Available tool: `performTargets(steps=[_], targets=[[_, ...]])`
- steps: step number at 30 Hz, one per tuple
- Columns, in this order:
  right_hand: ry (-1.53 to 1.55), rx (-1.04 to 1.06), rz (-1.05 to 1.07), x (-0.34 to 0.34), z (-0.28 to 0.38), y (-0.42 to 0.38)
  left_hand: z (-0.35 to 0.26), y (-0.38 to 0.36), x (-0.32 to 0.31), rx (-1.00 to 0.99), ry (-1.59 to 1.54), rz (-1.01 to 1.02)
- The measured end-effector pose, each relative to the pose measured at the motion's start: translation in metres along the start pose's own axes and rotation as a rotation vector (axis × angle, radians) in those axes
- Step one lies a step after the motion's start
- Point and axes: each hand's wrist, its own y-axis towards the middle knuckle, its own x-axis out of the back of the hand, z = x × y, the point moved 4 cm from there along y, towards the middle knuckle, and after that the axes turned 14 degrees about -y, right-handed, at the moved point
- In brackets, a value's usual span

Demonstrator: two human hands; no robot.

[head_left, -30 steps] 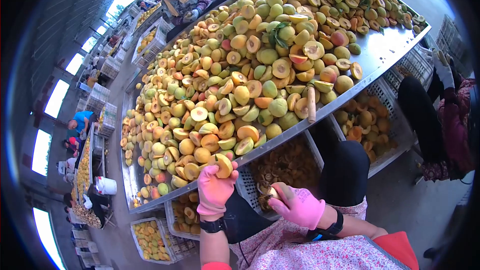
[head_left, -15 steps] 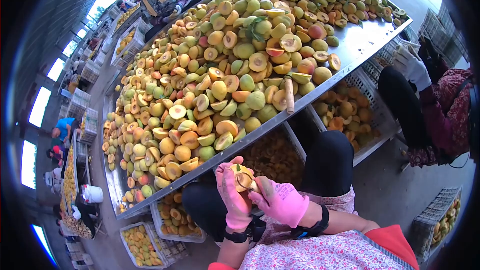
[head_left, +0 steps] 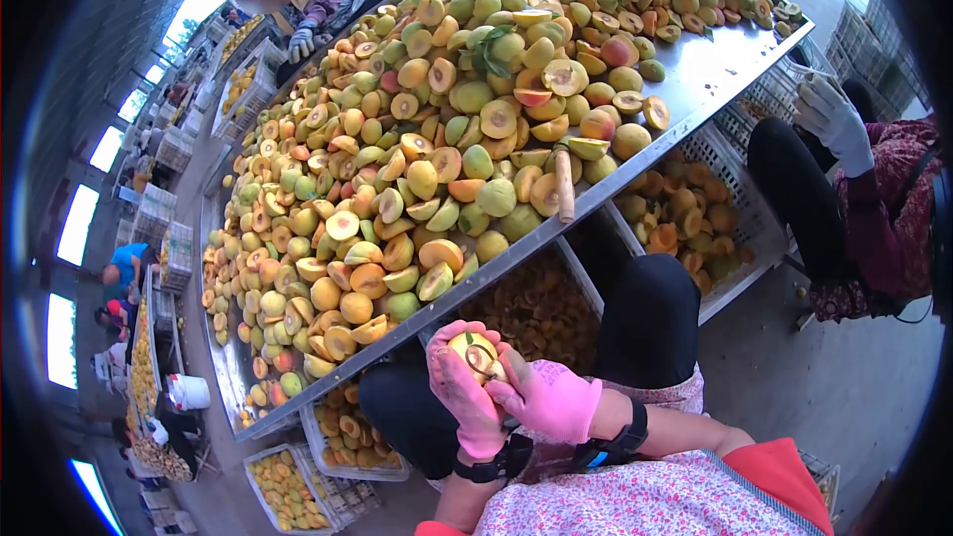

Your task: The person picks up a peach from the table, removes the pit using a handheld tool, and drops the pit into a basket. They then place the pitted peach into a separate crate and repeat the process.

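Note:
My left hand point(head_left: 464, 397), in a pink glove, is closed around a peach half point(head_left: 459, 342) just in front of the table edge. My right hand point(head_left: 556, 405), also pink-gloved, grips a looped pitting knife point(head_left: 469, 358). Its curved metal loop rests against the cut face of the peach, and my fingers hide most of its handle. Both hands touch around the fruit. Ahead, a large pile of peaches point(head_left: 422, 179), many of them halved, covers the metal table point(head_left: 526, 246).
A wooden-handled tool point(head_left: 565, 184) lies at the table's edge. Below are a crate of peach halves point(head_left: 685, 218) and a crate of fruit point(head_left: 283, 486) to the left. A co-worker's gloved hand point(head_left: 834, 124) is at right; another person point(head_left: 313, 0) sits across the table.
The pitting knife's loop and the peach half have shifted slightly, with my hands closer together. The co-worker at right raised a gloved hand slightly; the person across lowered a hand toward the table.

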Motion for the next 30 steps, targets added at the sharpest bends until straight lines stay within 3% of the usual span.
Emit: performTargets(steps=[7, 9, 12, 22, 27, 30], targets=[[-0.115, 0.064, 0.046, 0.000, -0.003, 0.003, 0.005, 0.000, 0.003, 0.070, -0.027, -0.060], [0.016, 0.085, -0.079, -0.005, -0.002, 0.000, 0.003, -0.001, 0.003, 0.075, -0.081, -0.068], [0.031, 0.091, -0.096, -0.010, -0.003, 0.000, 0.002, -0.005, -0.002, 0.073, -0.195, -0.135], [-0.019, -0.015, 0.054, 0.001, 0.008, -0.006, 0.006, -0.015, 0.003, -0.014, -0.118, -0.047], [-0.099, -0.016, 0.104, -0.004, 0.003, -0.008, -0.001, -0.014, 0.001, 0.113, -0.170, -0.102], [-0.135, 0.064, 0.032, -0.014, -0.007, -0.003, -0.001, -0.010, 0.000, 0.143, -0.130, -0.154]])
